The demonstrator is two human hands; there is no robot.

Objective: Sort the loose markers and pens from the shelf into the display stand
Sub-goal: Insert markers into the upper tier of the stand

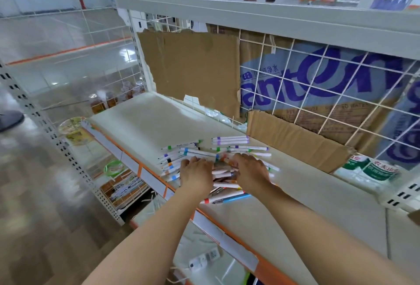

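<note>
We see the loose pile of markers and pens (pixel 216 162) at the front edge of the shelf (pixel 145 116), left hand (pixel 196 174) and right hand (pixel 251 172) resting palm-down on it, grasp undeterminable; light, stiff, roll-prone barrels, best pinched mid-barrel.

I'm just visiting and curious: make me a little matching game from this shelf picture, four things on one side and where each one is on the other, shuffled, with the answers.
Things:
1. left hand
2. blue pen
3. torn cardboard sheet
4. green-labelled bottles

Places:
A. behind the wire grid at the back of the shelf
B. at the far right end of the shelf
C. on the pile of markers, beside the right hand
D. at the near edge of the pile, by the shelf's orange front strip

Pairs: 1-C, 2-D, 3-A, 4-B
</note>
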